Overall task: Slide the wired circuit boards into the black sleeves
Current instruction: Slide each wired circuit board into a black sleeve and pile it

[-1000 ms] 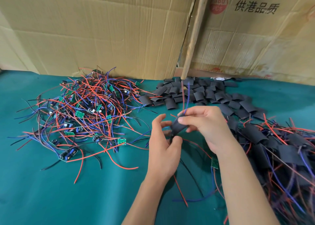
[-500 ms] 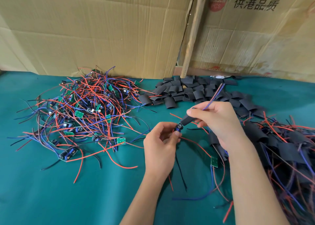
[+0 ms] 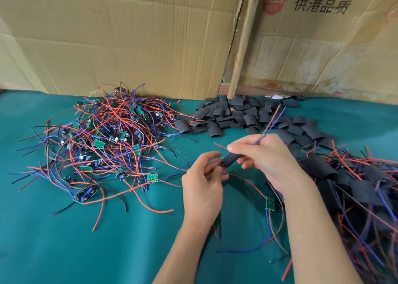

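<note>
The right hand (image 3: 267, 156) pinches a black sleeve (image 3: 230, 160) between its thumb and fingers, up off the green worktop (image 3: 64, 240). A blue wire and a red wire (image 3: 271, 121) poke out of the far end of the sleeve, past the fingers. The left hand (image 3: 202, 182) is curled at the near end of the sleeve and seems to pinch something there. It could be the circuit board or its wires, but it is hidden, so I cannot tell which. The two hands are close together, one at each end of the sleeve.

It looks like the board is going into the sleeve right now. To do it well, keep the sleeve straight and not squashed, so the hole stays open. Pull gently on the wires at the far end while the left hand feeds from the near end. Do not tug hard, or a wire may come off. Stop when the sleeve covers the whole board.

More wired boards wait in a pile (image 3: 103, 141) on the left. Empty sleeves (image 3: 234, 117) lie at the back. Finished ones (image 3: 355, 187) sit on the right. One bare green board (image 3: 270, 203) lies near the right wrist.
</note>
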